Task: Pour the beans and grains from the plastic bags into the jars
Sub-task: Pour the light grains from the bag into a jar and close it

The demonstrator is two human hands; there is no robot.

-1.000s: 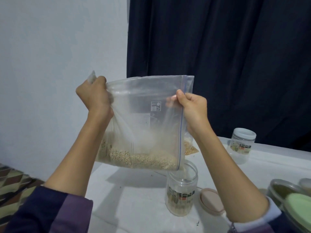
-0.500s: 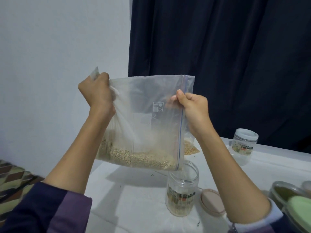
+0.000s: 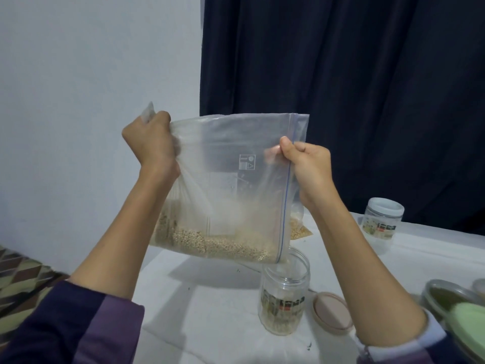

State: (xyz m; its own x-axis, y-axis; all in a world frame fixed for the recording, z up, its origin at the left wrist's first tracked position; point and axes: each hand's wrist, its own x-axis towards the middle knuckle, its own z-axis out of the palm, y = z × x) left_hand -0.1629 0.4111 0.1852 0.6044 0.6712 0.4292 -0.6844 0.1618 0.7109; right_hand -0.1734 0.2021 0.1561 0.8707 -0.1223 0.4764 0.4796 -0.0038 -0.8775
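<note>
While both forearms rise from dark and purple sleeves (image 3: 65,327) at the near edge of the view, a white table (image 3: 210,316) spreads beneath them. Nearest on the right, a pale green lid (image 3: 465,317) partly covers a container of dark green contents (image 3: 443,298). Left of these, a round beige lid (image 3: 331,312) lies flat on the table, just beside an open clear jar (image 3: 284,292) that stands upright and holds a shallow layer of pale grain at its bottom. Above the jar's mouth hangs the plastic bag (image 3: 231,185), a clear zip bag turned sideways so that its blue zip line runs down the right edge. Pale grains (image 3: 217,241) lie along the bag's lowest edge, and the lower right corner sits directly over the jar's rim. The left hand (image 3: 149,143) grips the upper left corner of the bag in a closed fist, bunching the plastic. The right hand (image 3: 308,164) pinches the right edge beside the zip line, thumb on the near face and fingers curled behind. Beyond the bag, a second bag of grain (image 3: 299,227) rests on the table, mostly hidden. Farther right stands a lidded jar (image 3: 381,222) with a white cap. Behind everything, a pale wall (image 3: 91,88) meets a dark curtain (image 3: 354,88).
</note>
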